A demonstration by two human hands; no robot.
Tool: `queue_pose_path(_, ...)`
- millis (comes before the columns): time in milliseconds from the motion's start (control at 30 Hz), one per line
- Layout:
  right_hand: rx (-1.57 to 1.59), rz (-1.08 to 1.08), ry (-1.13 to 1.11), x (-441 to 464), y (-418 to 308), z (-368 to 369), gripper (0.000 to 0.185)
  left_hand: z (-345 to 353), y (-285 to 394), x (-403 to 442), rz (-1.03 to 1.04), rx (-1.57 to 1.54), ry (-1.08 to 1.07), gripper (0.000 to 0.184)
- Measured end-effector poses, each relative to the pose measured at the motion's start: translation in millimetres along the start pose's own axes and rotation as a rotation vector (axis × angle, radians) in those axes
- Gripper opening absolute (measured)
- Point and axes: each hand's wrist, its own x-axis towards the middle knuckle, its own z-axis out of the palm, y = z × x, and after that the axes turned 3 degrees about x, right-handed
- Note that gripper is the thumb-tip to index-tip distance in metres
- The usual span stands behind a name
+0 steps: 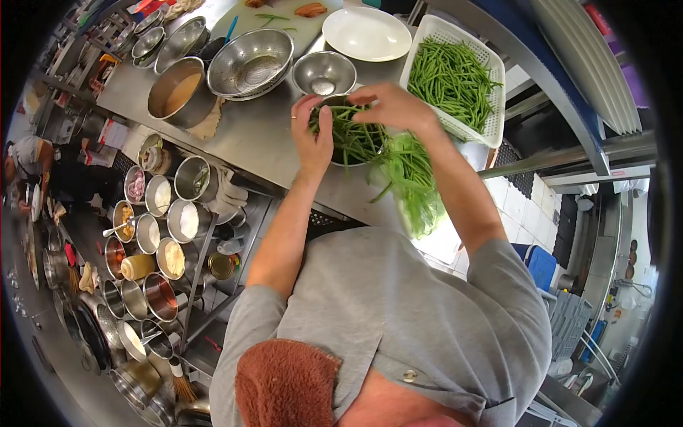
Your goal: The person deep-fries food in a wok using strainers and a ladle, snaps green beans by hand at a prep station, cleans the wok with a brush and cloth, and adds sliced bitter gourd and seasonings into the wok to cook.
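A metal bowl [348, 164] full of green beans [356, 139] stands at the front edge of the steel counter. At its left side is my left hand [313, 135], with a ring on one finger; its thumb and fingers are apart and touch the beans. My right hand [398, 107] reaches over the bowl's far right side, fingers spread just over or against the beans. Right beside the bowl lies a clear green-tinted plastic bag [420, 210] with more green beans [409, 160] spilling out of its mouth.
A white perforated basket [498, 107] of green beans stands to the right. Behind are an oval white plate [366, 34], a small steel bowl [324, 75], a colander [252, 64] and a pot of brown liquid [178, 96]. Ingredient containers [171, 257] crowd the left; another person [43, 160] stands beyond.
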Motion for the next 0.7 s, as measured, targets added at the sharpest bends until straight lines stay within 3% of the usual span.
queue_pose_path(67, 0.092, 0.074, 0.087, -13, 15, -15, 0.039, 1, 6, 2, 0.121, 0.293, -0.088, 0.017)
queue_pose_path(100, -0.034, 0.153, 0.167, -21, 28, -20, 0.036, 3, 7, 2, 0.125, 0.288, -0.095, 0.017)
queue_pose_path(167, -0.158, 0.238, 0.253, -36, 56, -14, 0.033, 5, 8, -1, 0.409, 0.681, -0.224, 0.015)
queue_pose_path(233, -0.501, 0.279, 0.248, -50, 98, 14, 0.035, 6, 16, -3, 0.421, 0.731, -0.278, 0.018)
queue_pose_path(267, -0.647, 0.014, 0.281, -52, 125, 25, 0.036, 7, 23, -2, 0.436, 0.780, -0.302, 0.018)
queue_pose_path(300, -0.639, 0.023, 0.282, -53, 129, 28, 0.036, 7, 28, -4, 0.446, 0.831, -0.331, 0.019)
queue_pose_path(367, -0.668, 0.268, 0.280, -52, 132, 41, 0.033, 10, 27, 0, 0.497, 0.800, -0.406, 0.022)
queue_pose_path(433, -0.654, 0.234, 0.331, -50, 139, 45, 0.023, 10, 24, -1, 0.555, 0.761, -0.479, 0.026)
queue_pose_path(500, -0.684, 0.237, 0.271, -48, 150, 45, 0.014, 8, 17, -7, 0.532, 0.654, -0.741, 0.035)
queue_pose_path(533, -0.679, 0.247, 0.274, -50, 149, 44, 0.014, 6, 23, -7, 0.529, 0.666, -0.780, 0.051)
queue_pose_path(700, -0.603, 0.163, 0.333, -61, 144, 33, 0.009, 0, 39, -10, 0.421, 0.575, -0.710, 0.077)
